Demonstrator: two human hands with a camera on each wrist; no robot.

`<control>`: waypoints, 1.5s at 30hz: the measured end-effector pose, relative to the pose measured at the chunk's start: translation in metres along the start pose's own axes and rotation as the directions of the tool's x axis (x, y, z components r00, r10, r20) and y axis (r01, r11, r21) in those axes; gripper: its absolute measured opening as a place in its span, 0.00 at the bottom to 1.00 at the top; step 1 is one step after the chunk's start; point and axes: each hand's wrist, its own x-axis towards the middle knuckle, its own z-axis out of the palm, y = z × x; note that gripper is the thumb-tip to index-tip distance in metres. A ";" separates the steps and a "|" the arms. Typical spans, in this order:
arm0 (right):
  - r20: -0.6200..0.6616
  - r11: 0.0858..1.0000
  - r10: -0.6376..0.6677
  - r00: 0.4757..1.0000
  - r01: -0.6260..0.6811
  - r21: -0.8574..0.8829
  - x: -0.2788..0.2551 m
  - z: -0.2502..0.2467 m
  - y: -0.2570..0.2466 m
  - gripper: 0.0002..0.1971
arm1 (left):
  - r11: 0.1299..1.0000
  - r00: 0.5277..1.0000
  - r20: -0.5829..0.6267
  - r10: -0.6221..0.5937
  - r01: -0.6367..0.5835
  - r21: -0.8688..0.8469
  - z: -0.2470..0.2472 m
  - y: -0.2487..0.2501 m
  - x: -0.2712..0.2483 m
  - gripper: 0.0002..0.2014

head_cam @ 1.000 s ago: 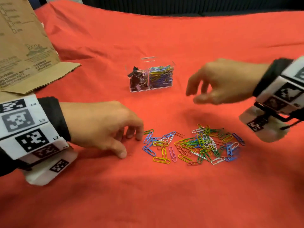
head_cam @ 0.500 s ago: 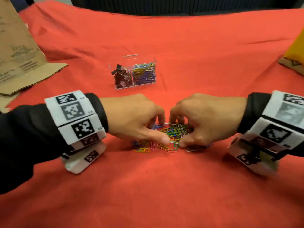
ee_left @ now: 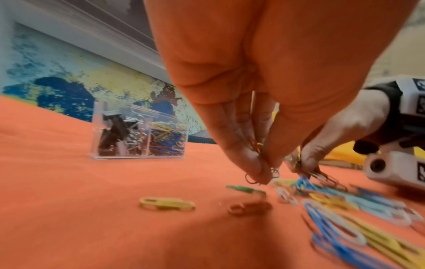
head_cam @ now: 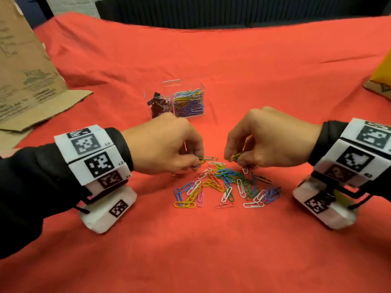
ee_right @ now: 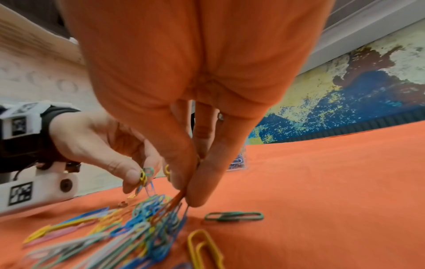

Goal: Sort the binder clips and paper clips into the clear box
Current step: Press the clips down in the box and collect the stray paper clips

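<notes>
A pile of coloured paper clips [head_cam: 226,185] lies on the red cloth between my hands. My left hand [head_cam: 191,160] pinches a few paper clips [ee_left: 258,154] just above the pile's far left edge. My right hand [head_cam: 234,158] pinches another bunch of clips [ee_right: 171,203] at the pile's far right side. Behind the hands stands the clear box [head_cam: 175,101], with black binder clips [head_cam: 158,104] in its left compartment and coloured paper clips [head_cam: 189,101] in the right one.
A brown paper bag [head_cam: 23,77] lies at the back left on the red cloth [head_cam: 211,240]. A yellow item [head_cam: 383,72] sits at the right edge. A few stray clips [ee_left: 166,203] lie left of the pile.
Both hands came together on the pile, closed on clips and have lifted slightly apart, each with a bunch. The pile has been pushed closer together.
</notes>
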 end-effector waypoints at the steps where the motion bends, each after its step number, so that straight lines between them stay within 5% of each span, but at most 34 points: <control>1: -0.017 1.000 0.004 1.000 -0.004 0.014 0.001 -0.002 0.001 0.13 | 0.999 1.000 -0.013 -0.020 0.020 -0.033 -0.005 -0.002 -0.001 0.01; 10: -0.034 0.996 0.008 0.999 -0.005 0.085 0.005 -0.010 0.003 0.14 | 0.966 0.966 -0.169 -0.197 0.162 -0.203 -0.060 -0.045 0.027 0.02; 17: -0.030 0.993 0.031 0.999 -0.027 0.112 0.007 -0.017 0.004 0.14 | 0.942 0.914 -0.237 -0.330 0.303 -0.142 -0.066 -0.083 0.083 0.04; 28: -0.190 0.993 0.030 0.981 -0.007 0.122 0.045 -0.050 0.010 0.15 | 0.958 0.920 -0.268 -0.285 0.283 -0.049 -0.070 -0.098 0.109 0.03; 34: -0.373 0.998 0.010 0.928 0.013 0.059 0.115 -0.064 0.007 0.15 | 0.960 0.932 -0.247 -0.264 0.279 0.027 -0.064 -0.103 0.108 0.12; 39: -0.486 0.999 -0.015 0.874 0.035 0.031 0.169 -0.053 0.006 0.15 | 0.962 0.923 -0.269 -0.275 0.264 -0.074 -0.069 -0.110 0.088 0.17; 45: -0.464 0.997 0.004 0.886 0.031 0.068 0.180 -0.037 0.013 0.13 | 0.959 0.894 -0.347 -0.282 0.266 -0.096 -0.070 -0.117 0.064 0.16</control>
